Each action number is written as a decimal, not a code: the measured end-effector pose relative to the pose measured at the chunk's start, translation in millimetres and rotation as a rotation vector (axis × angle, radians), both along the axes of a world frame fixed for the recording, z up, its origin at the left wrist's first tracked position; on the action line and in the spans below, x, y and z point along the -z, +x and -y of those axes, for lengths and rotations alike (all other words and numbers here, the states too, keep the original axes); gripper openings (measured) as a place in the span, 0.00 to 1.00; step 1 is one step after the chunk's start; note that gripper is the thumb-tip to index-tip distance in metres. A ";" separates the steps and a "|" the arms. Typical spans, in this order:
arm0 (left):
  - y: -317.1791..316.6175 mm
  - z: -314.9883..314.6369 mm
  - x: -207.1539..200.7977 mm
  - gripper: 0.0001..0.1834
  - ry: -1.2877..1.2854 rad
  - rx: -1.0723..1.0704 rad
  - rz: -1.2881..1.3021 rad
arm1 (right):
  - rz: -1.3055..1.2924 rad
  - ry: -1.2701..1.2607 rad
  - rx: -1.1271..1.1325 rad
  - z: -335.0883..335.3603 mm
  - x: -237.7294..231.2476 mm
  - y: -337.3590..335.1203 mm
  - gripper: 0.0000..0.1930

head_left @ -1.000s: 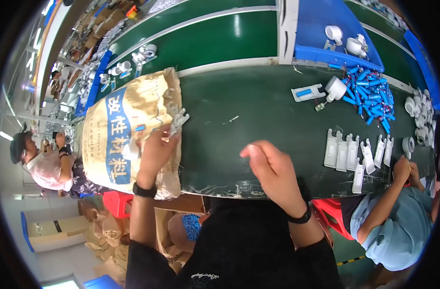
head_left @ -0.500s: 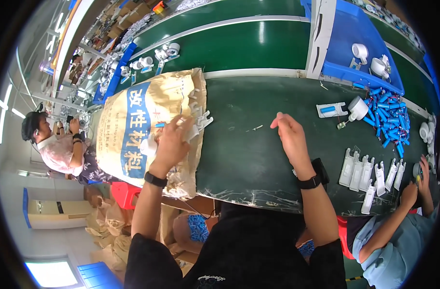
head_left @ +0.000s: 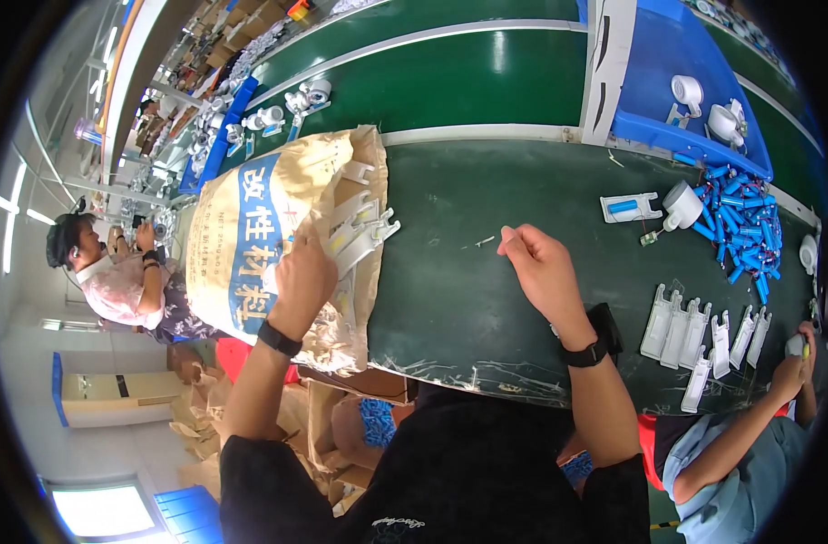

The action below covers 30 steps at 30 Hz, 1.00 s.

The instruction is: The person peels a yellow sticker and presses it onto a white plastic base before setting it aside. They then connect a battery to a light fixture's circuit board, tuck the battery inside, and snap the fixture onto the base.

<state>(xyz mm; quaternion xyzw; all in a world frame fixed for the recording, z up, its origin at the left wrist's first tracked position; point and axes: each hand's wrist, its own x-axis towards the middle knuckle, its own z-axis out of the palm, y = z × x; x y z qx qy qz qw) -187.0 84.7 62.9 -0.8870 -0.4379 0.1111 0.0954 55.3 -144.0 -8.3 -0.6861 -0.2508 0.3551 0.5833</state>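
A tan paper sack [head_left: 228,227] with a blue printed band lies on the dark green table at my left. White plastic casings [head_left: 364,238] stick out of its mouth. My left hand [head_left: 305,276] is closed over the sack beside that mouth. A bit of white plastic [head_left: 270,278] shows at its outer side; the hand hides most of what its fingers grip. Over the table's middle hovers my right hand [head_left: 543,272], fingers curled and thumb against the forefinger, with nothing visible in it. Beneath its fingertips lie small pale scraps [head_left: 484,242].
At right are a heap of blue battery cells [head_left: 740,222], several white casings in rows [head_left: 677,331], a casing holding a blue cell [head_left: 630,208] and a white round part [head_left: 681,207]. A blue bin [head_left: 654,127] stands behind. A co-worker's hands [head_left: 795,367] work at far right.
My left hand has moved slightly left and down, uncovering more casings at the sack's mouth; the blue cell beside its fingers no longer shows. My right hand's fingers have curled in.
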 end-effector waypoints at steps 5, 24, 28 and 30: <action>6.8 -9.9 20.6 0.44 -0.173 0.242 0.104 | 0.025 0.021 0.004 0.8 1.0 -1.2 0.17; 64.8 -12.5 75.1 0.59 -0.306 0.065 0.258 | 0.213 0.044 0.006 3.3 4.6 -4.1 0.17; 94.7 64.6 88.0 0.55 -0.299 0.161 0.372 | 0.232 0.098 0.033 7.6 17.6 2.2 0.16; 98.1 102.2 42.9 0.51 -0.378 0.142 0.365 | 0.187 0.087 0.027 10.2 15.5 3.8 0.16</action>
